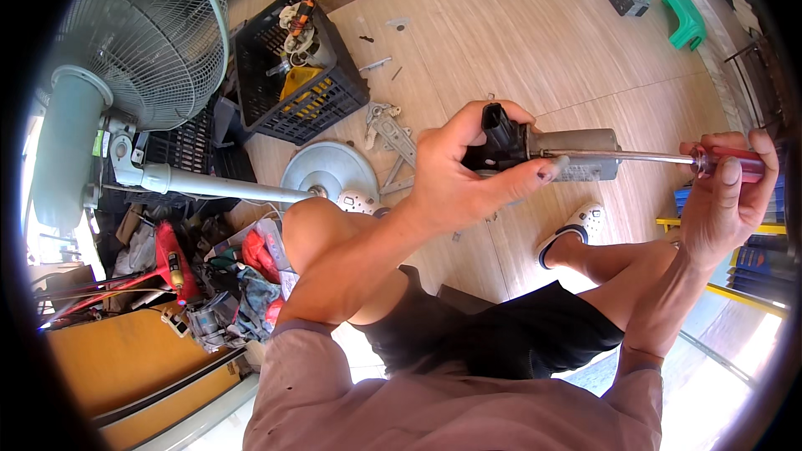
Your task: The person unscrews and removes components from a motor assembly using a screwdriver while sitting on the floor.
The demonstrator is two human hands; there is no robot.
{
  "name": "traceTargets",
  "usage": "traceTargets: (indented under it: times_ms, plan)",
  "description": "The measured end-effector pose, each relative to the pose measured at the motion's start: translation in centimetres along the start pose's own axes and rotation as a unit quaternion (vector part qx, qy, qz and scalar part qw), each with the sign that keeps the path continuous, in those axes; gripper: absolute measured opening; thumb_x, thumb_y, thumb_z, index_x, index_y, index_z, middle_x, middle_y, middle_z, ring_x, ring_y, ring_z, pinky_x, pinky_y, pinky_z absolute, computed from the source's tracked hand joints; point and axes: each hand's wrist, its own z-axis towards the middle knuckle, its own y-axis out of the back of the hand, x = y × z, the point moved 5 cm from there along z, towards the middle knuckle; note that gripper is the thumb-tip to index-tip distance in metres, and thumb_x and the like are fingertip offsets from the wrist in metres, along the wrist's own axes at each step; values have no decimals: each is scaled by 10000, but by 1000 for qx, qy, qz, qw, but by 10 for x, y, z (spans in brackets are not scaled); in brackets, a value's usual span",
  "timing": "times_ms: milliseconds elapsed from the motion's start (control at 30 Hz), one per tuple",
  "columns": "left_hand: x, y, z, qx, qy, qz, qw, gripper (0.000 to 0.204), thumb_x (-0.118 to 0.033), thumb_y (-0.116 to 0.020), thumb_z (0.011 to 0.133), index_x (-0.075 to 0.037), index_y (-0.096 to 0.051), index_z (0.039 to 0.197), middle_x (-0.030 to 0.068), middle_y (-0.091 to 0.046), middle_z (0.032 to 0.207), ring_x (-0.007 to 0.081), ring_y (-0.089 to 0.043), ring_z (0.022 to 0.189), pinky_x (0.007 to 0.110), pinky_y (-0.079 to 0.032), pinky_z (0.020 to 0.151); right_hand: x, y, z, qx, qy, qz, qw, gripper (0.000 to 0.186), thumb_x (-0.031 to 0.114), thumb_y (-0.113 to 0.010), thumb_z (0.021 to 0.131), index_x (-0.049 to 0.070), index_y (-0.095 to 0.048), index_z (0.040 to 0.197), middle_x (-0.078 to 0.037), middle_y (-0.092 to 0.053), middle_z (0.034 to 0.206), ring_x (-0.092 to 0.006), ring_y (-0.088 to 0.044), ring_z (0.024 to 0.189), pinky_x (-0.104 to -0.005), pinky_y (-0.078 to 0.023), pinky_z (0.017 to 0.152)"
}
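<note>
Because only the left hand (458, 165) grips the silver-cased electric motor (585, 142), its fingers wrapped round the black plastic end in midair above the beige floor (501, 50), a hard twist could roll it loose and drop it. With the right hand (720, 205) pinching the red-handled screwdriver (656, 157) by its grip and the shaft's end right beside the left thumb, a slip might jab skin or scratch plastic.
</note>
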Motion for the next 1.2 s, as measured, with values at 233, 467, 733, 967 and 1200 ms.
traceTargets:
  times_ms: [233, 467, 733, 967, 1200]
  plan:
    - [-2, -1, 1, 6, -24, 26, 999, 401, -31, -814, 766, 26, -600, 1100, 52, -671, 939, 77, -613, 797, 238, -509, 713, 7, -24, 12, -134, -7, 117, 984, 503, 173, -663, 942, 32, -420, 1360, -216, -660, 1031, -315, -697, 905, -450, -564, 870]
    - [-1, -5, 2, 2, -22, 4, 1000, 399, -21, -817, 763, 35, -598, 1092, 61, -676, 940, 80, -619, 806, 233, -512, 716, -2, 13, 2, 55, -3, 46, 997, 494, 88, -577, 966, 41, -375, 1414, -300, -509, 1349, -411, -619, 1138, -536, -525, 942]
    - [-2, 2, -2, 5, -28, 50, 998, 396, -30, -827, 756, 35, -605, 1077, 60, -682, 938, 76, -619, 785, 230, -511, 689, -8, 4, 1, -72, -39, 75, 994, 474, 181, -627, 964, 28, -414, 1359, -247, -648, 1109, -328, -690, 914, -492, -554, 882]
    - [0, 1, 0, 8, -55, 75, 996, 410, -111, -844, 777, 26, -598, 1075, 68, -710, 828, 60, -649, 759, 201, -512, 645, -5, -12, 7, -4, 5, 58, 998, 441, 141, -595, 972, 43, -413, 1362, -271, -592, 1221, -361, -658, 1040, -495, -558, 883]
    - [-1, -3, 0, 16, -48, 40, 998, 415, -108, -844, 775, 31, -598, 1079, 71, -711, 833, 66, -651, 761, 209, -517, 658, -6, 11, -2, -50, -21, 42, 998, 458, 157, -617, 962, 40, -411, 1354, -263, -635, 1105, -357, -689, 932, -458, -579, 820]
